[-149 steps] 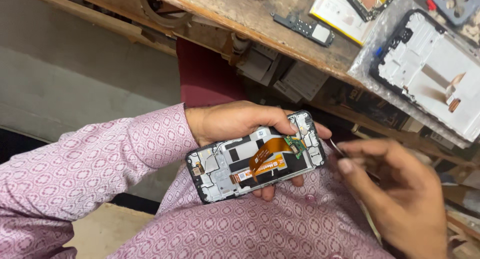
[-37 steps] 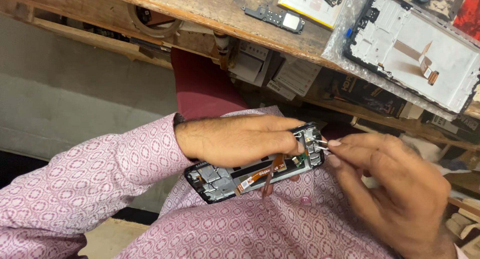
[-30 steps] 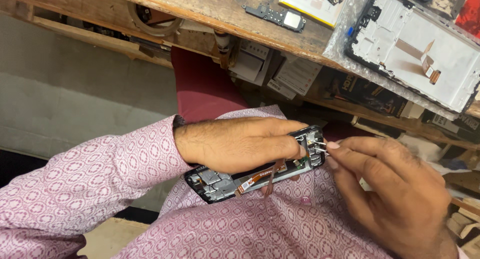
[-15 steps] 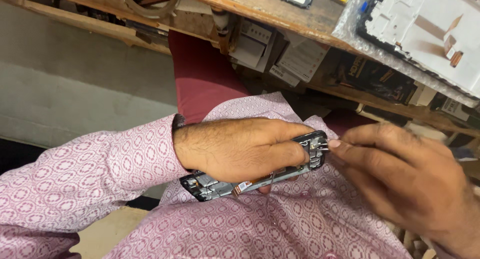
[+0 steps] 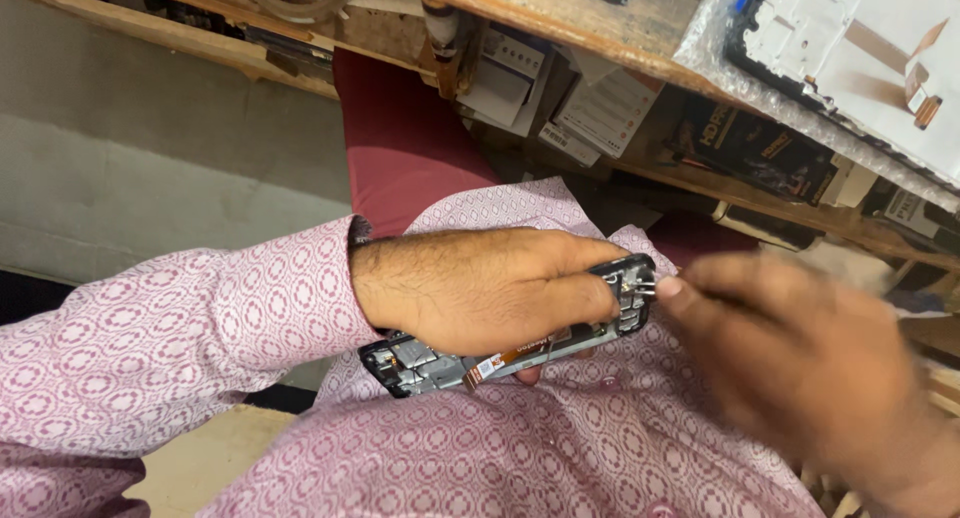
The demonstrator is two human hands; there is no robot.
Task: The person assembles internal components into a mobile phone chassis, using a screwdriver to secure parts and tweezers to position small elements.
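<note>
Wooden workbench (image 5: 600, 33) across the top of the view, its edge running down to the right; resting on it at the far right, well above the opened phone, a spare white phone frame (image 5: 860, 48) in a clear plastic bag. Under the bench, above and right of the phone, a shelf stuffed with small cardboard boxes (image 5: 590, 103). Lower down, a pink patterned shirt (image 5: 520, 448) filling the lap, with the opened phone lying against it near the middle of the view. Opened phone (image 5: 500, 350) tilted nearly edge-on, back cover already off, dark internal frame, metal shields and an orange flex cable (image 5: 525, 353) exposed along its lower edge; judging by that, well into the stripping-down, with board and cable still seated and left to come out. Left hand (image 5: 480, 288) laid over the phone from above, forearm coming in from the left, fingers closed round the body and thumb tip pressed near the right end, gripping it firmly. Right hand (image 5: 800, 363) coming in from the right of the phone, motion-blurred, fingers drawn together with the tips touching the phone's right end; pinched on a small part or a fine tool there, which one impossible to tell through the blur.
</note>
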